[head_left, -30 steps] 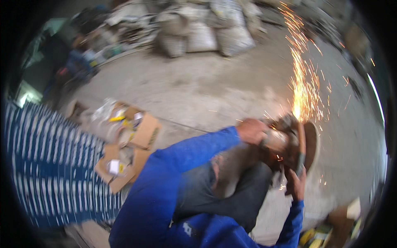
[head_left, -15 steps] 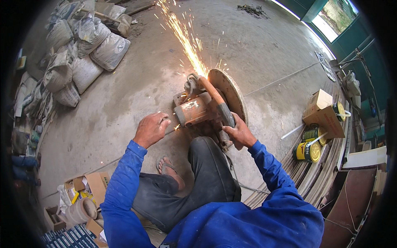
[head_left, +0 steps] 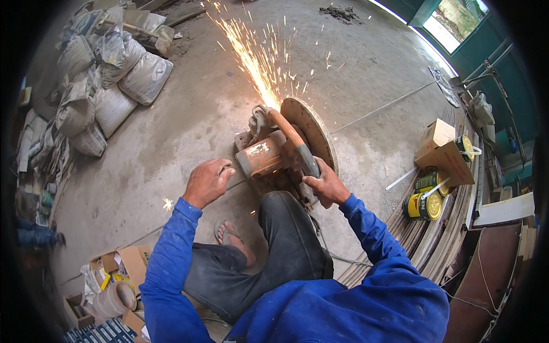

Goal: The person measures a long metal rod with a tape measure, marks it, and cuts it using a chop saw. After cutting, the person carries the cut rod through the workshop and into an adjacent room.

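Note:
My right hand (head_left: 328,184) is wrapped round the dark grip of a curved orange handle (head_left: 287,128) on a chop saw (head_left: 262,158). The saw stands on the floor in front of my knee, with a worn orange motor body and a rusty round blade guard (head_left: 311,129). Bright sparks (head_left: 256,66) spray from its far side across the floor. The piece being cut is hidden behind the saw. Left of the motor, apart from it, my left hand (head_left: 207,182) hovers with curled fingers; whether anything is inside them cannot be seen.
Filled sacks (head_left: 146,78) are piled at far left. Yellow-and-black cans (head_left: 423,206) and a cardboard box (head_left: 446,151) sit on long strips (head_left: 423,243) at right. A cable (head_left: 337,257) runs from the saw past my leg. An open carton (head_left: 136,263) stands lower left.
The spark spray has spread wider, and stray sparks have shifted. The view has moved slightly, so the saw appears a little farther left. Both hands keep nearly the same pose.

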The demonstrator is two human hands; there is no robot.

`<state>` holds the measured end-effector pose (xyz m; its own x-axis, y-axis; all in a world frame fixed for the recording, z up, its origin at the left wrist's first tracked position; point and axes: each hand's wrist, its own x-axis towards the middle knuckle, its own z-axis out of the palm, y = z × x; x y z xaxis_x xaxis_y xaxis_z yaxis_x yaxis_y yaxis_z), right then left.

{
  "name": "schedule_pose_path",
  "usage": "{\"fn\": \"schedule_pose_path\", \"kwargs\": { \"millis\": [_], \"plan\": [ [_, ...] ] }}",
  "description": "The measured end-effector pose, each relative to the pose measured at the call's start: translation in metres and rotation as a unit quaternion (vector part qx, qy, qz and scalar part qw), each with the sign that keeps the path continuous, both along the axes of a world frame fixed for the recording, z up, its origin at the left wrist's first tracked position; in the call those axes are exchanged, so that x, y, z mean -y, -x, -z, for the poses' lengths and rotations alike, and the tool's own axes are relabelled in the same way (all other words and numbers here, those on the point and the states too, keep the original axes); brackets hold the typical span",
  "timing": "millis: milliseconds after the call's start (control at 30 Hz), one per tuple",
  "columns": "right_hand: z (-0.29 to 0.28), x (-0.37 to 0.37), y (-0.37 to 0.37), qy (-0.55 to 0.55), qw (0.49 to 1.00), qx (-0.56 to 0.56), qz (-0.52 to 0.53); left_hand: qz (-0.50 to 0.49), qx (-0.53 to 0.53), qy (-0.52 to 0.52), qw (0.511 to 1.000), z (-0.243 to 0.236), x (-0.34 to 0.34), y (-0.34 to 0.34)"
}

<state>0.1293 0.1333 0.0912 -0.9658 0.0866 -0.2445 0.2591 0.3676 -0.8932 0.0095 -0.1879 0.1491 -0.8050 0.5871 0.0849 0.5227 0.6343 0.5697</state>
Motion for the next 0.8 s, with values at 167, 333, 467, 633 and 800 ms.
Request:
{"fn": "schedule_pose_path", "kwargs": {
  "millis": [167, 333, 467, 633, 800],
  "plan": [
    [-0.001, 0.000, 0.000, 0.009, 1.000, 0.003, -0.002, 0.002, 0.008, -0.002, 1.000, -0.002, 0.000, -0.001],
    [-0.001, 0.000, -0.001, 0.021, 1.000, 0.013, 0.005, 0.007, -0.003, -0.003, 1.000, -0.004, -0.002, -0.001],
    [0.003, 0.000, 0.000, 0.002, 1.000, -0.001, 0.006, 0.018, -0.020, -0.014, 1.000, -0.003, -0.003, 0.000],
    [0.008, -0.001, -0.001, -0.022, 0.999, -0.023, 0.007, 0.029, -0.033, -0.014, 0.999, 0.003, -0.001, 0.001],
    [0.006, 0.001, -0.002, -0.026, 0.997, -0.075, 0.001, 0.048, -0.050, -0.014, 0.998, 0.013, 0.001, 0.005]
  ]
}}
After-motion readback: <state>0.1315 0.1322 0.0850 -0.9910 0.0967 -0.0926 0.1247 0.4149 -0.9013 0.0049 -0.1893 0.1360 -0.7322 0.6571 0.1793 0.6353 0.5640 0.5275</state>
